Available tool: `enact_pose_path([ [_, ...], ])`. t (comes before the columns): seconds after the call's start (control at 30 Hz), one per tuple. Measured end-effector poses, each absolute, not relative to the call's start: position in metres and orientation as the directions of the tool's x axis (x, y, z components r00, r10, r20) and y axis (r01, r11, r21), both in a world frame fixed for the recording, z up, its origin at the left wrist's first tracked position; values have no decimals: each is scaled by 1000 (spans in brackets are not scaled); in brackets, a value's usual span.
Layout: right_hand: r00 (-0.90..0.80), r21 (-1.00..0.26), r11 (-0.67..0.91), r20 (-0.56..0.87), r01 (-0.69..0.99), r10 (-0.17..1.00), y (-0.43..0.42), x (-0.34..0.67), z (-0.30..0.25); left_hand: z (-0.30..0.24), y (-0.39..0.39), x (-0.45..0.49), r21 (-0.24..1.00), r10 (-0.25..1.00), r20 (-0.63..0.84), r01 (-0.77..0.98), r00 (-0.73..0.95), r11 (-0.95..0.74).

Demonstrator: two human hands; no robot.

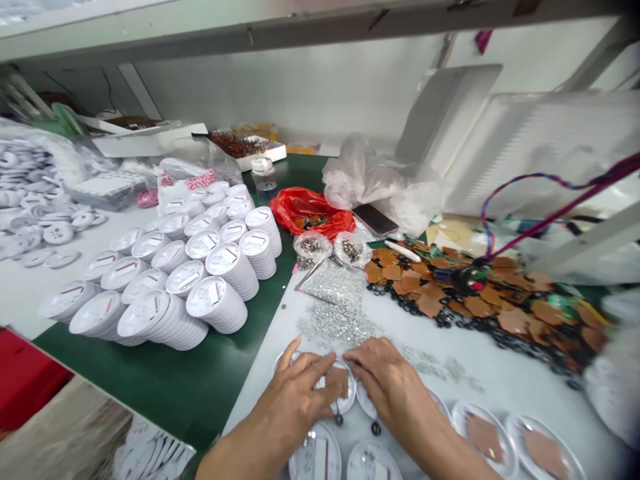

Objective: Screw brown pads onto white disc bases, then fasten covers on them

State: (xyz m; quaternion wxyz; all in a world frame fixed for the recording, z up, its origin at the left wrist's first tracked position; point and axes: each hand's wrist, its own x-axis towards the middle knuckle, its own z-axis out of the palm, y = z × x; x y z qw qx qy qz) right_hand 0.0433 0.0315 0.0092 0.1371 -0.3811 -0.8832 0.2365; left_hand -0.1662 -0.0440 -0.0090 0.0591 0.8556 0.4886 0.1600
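Observation:
Both my hands rest on a round white plastic disc [347,399] at the near edge of the white work surface [470,367]. My left hand [295,397] lies over its left side, fingers bent and pressing down. My right hand [387,383] covers its right side, fingers together at the disc's top. What the fingertips pinch, if anything, is hidden. A heap of tiny silver parts [337,313] lies just beyond my fingers. More white discs [483,437], some carrying a brown square, lie in a row to the right and in front.
Stacks of white discs [200,280] lean in rows on the green mat [165,380] at left. Brown squares and black rings [480,300] spread at right. A red bag [310,210], a phone [375,220], small bags of parts [333,248] and a bottle [264,177] stand behind.

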Motion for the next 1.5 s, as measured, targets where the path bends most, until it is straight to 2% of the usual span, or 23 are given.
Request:
enact_pose_path([
  [0.23,-705,-516,639,91,571,703,29,36,7,-6,-45,-166,297,858,198,805,475,-514],
  [0.5,-702,-457,687,171,566,692,27,39,-5,-27,-50,-163,290,872,264,828,412,-479],
  [0.83,-681,-381,675,142,632,718,18,27,-3,-20,-51,-163,320,879,222,820,422,-475],
  [1.33,-684,-424,670,146,610,715,17,31,4,-23,-51,-162,362,876,232,798,423,-482],
  [1.5,-649,-409,657,183,633,738,34,77,11,-24,-52,-163,349,872,238,801,427,-487],
])
